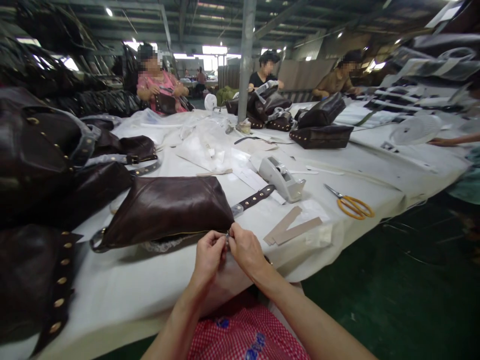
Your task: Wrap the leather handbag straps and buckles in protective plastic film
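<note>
A dark brown leather handbag [176, 205] lies on its side on the table in front of me, with clear plastic showing under its lower edge. Its zipper [187, 233] runs along that edge to my fingers. My left hand [209, 255] is closed in a pinch at the zipper's right end. Right beside it, my right hand [245, 250] pinches at the same spot. Something small and metallic shows between the fingertips, too small to make out fully. A studded strap [257, 198] sticks out beyond the bag's right corner.
Right of the bag are a grey tape dispenser [282, 179], brown strips [292, 227] and orange-handled scissors [354, 206]. More brown bags [33, 280] crowd the left side. A metal post [246, 60] rises behind the table [123, 300]. Several people work across from me.
</note>
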Tool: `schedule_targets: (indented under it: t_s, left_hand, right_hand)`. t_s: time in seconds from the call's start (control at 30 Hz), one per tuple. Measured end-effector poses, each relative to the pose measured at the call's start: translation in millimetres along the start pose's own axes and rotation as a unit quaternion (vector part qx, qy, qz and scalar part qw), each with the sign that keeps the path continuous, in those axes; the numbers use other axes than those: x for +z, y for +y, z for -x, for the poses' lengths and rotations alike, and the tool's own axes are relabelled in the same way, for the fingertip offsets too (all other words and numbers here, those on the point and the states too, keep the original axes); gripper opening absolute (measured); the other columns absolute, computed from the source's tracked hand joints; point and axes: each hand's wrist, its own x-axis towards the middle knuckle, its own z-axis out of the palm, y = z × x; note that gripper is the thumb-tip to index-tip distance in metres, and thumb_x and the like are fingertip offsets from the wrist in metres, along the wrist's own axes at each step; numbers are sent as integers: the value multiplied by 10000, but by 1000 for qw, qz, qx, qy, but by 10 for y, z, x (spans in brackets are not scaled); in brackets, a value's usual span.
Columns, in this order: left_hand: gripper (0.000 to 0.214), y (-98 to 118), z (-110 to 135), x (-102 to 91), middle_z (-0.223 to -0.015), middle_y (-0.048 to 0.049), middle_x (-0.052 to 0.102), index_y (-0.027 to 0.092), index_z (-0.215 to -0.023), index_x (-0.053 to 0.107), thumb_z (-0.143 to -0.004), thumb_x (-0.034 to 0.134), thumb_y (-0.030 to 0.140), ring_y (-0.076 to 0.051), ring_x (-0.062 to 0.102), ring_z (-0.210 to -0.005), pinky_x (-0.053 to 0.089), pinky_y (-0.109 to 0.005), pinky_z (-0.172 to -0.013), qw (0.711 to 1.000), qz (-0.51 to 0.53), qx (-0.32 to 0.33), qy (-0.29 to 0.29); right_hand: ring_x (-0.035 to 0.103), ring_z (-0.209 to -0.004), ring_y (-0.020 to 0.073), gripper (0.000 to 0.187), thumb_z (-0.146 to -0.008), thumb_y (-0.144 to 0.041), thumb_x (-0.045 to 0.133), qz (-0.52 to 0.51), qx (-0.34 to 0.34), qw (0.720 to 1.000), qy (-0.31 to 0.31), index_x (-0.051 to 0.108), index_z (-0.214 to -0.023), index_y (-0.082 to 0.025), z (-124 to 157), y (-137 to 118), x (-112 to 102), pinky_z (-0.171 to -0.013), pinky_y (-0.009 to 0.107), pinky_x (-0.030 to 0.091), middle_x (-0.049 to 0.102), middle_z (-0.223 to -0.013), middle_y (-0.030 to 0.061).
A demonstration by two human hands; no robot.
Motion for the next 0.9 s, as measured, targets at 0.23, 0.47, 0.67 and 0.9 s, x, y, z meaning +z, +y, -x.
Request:
schedule_targets:
  t_s: [0.23,0.47,0.67,0.9]
  left_hand:
    - [109,-7,59,-29,-634,19,607,185,-721,599,-774,586,279,-125,564,-598,416,-210,-564,979,-146,139,27]
    - [190,-104,90,-22,-588,53,578,211,-820,484,-769,635,313,-112,563,-547,408,-190,-515,990,-87,99,54]
    - [422,-76,53,-52,-477,103,510,216,-819,429,-635,741,432,-48,374,-337,231,-149,-357,996,86,-39,-1]
    - [454,-25,70,-71,-476,88,524,194,-812,466,-608,777,454,-51,414,-355,265,-150,-365,994,90,-61,-15]
  right_hand:
    - [419,-454,74,232,-903,-168,488,-438,129,883,-105,514,-673,-172,117,80,46,-439,200,260,513,-598,-23]
    - [205,-312,-20,222,-968,-132,403,-788,265,465,-302,471,-757,-142,-8,193,140,-317,89,100,377,-531,-111]
    - [332,-279,-11,353,-1057,-368,321,-853,262,222,-394,477,-827,-150,-88,322,245,-298,63,137,351,-478,-128]
    - [374,-276,-2,508,-1046,-497,213,-843,278,200,-415,451,-754,-155,-170,329,299,-295,67,151,376,-440,-117]
